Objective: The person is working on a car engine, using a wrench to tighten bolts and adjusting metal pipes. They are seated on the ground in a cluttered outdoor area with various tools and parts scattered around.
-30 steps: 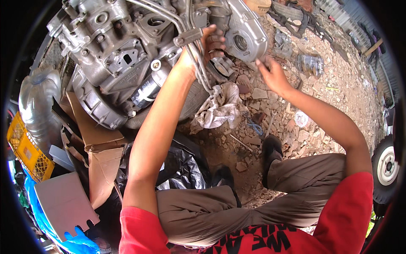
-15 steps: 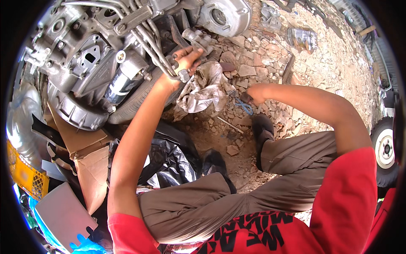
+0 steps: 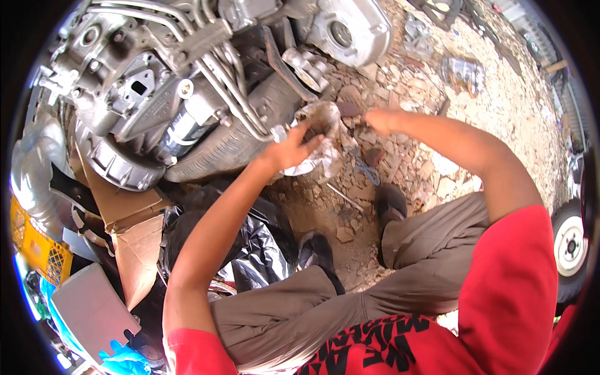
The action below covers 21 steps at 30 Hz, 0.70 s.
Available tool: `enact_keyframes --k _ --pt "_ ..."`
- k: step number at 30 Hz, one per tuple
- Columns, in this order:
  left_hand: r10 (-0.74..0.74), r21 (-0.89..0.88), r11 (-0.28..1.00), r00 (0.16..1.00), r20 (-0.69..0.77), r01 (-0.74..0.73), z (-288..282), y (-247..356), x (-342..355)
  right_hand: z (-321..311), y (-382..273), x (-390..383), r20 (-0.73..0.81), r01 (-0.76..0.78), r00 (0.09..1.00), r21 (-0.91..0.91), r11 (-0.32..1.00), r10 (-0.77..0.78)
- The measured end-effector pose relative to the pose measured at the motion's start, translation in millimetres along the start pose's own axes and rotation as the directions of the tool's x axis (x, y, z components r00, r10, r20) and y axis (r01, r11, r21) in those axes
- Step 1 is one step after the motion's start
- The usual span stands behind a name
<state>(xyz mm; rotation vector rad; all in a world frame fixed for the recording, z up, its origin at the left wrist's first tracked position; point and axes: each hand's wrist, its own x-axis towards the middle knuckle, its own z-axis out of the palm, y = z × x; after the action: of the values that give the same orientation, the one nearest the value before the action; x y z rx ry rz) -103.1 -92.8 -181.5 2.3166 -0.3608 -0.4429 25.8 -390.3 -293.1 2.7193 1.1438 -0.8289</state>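
Note:
My left hand (image 3: 294, 152) is over a crumpled, dirty white bag or cloth (image 3: 325, 119) on the rubble, with thumb and forefinger spread apart. It touches or hovers just above the bag; I cannot tell which. To the right, my right hand (image 3: 379, 122) reaches low over the stones, fingers turned down and mostly hidden. Beside it lies a flat reddish-brown piece (image 3: 349, 109). Near my left wrist, bent metal pipes (image 3: 234, 103) end in a nut. They belong to a large grey engine (image 3: 134, 94) fitted with a dark and white filter canister (image 3: 182, 128).
A worn tyre (image 3: 219, 150) lies under the engine. Black plastic sheeting (image 3: 259, 240) and a cardboard box (image 3: 134, 250) are at my left. A blue cord (image 3: 367, 172) and a thin white stick (image 3: 344, 197) lie by my shoes. A wheel (image 3: 569, 242) stands far right.
My left hand has come down from beside the pipe end and a metal fitting to the white bag. My right hand has risen slightly, away from the blue cord. The view has shifted a little.

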Motion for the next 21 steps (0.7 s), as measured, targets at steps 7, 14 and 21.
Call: enact_keyframes --k 7,14,21 --pt "0.112 0.168 0.98 0.994 -0.001 -0.11 -1.7 -31.1 -17.3 4.1 -25.6 6.9 0.177 0.117 0.98 -0.134 0.984 -0.092" --pt "0.236 0.146 0.96 0.97 0.05 -0.241 4.1 -53.5 -15.7 15.5 -19.3 6.0 0.097 0.167 0.983 -0.119 0.979 -0.156" --pt "0.75 0.907 -0.412 0.533 0.391 -0.085 26.3 -106.8 -5.1 8.2 -19.8 -11.1 -0.003 0.048 0.999 0.071 0.996 -0.048"
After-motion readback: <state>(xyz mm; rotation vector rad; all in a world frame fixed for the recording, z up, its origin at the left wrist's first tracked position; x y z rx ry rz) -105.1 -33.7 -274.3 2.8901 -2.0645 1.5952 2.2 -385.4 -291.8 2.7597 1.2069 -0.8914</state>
